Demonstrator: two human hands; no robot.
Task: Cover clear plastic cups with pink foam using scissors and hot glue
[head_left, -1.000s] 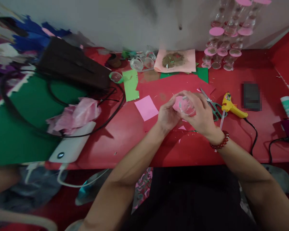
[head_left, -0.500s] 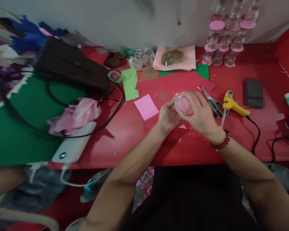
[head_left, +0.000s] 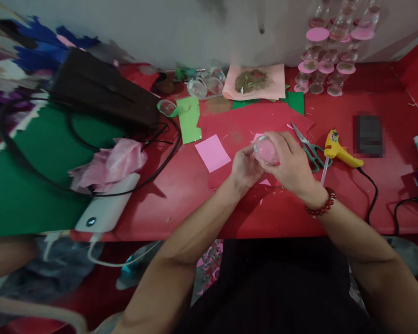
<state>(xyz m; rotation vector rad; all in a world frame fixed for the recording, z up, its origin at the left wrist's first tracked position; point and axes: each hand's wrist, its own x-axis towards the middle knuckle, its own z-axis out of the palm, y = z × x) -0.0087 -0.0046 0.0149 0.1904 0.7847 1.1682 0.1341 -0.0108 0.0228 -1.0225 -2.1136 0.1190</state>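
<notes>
A clear, rounded container with a pink disc (head_left: 266,151) is held between both hands above the red sheet (head_left: 244,121). My left hand (head_left: 245,168) has its fingers around the lower left side of it. From the right, my right hand (head_left: 290,160) wraps over it with bent fingers. Scissors with green handles (head_left: 312,154) lie open just beyond my right hand, and a yellow glue gun (head_left: 342,152) rests to their right. A pink paper square (head_left: 213,153) lies left of my left hand.
Stacked clear bottles with pink discs (head_left: 325,67) stand at the back right. A dark box (head_left: 104,90), a cable loop and a white power bank (head_left: 107,208) occupy the left. Beside the wall lies pink paper (head_left: 277,81) bearing brown material. A person's arm (head_left: 9,257) shows lower left.
The view has shifted slightly. Both hands keep hold of the clear container, with almost no change in their grip.
</notes>
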